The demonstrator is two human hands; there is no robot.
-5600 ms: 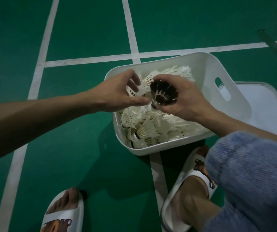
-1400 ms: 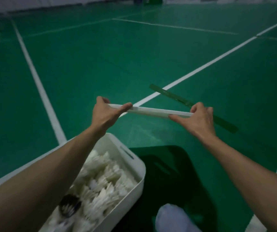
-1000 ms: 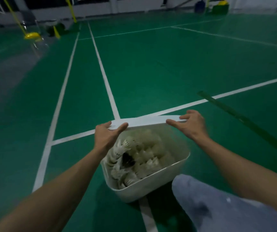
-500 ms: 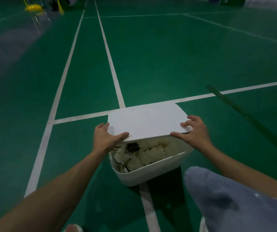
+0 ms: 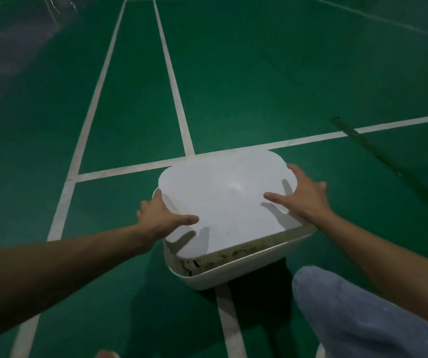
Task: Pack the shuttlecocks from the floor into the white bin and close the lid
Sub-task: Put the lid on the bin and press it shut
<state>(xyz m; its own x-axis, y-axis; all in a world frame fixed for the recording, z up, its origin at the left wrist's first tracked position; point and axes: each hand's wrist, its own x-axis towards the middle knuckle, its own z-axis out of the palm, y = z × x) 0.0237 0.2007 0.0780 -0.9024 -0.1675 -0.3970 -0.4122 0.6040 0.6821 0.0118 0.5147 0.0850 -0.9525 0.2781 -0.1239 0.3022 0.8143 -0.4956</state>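
Head view: lid [image 5: 223,197] hides most shuttlecocks [image 5: 218,260] in bin [image 5: 233,276].

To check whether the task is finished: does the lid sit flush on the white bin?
No, the lid stands above the white bin at its near edge, and shuttlecocks show in the gap.
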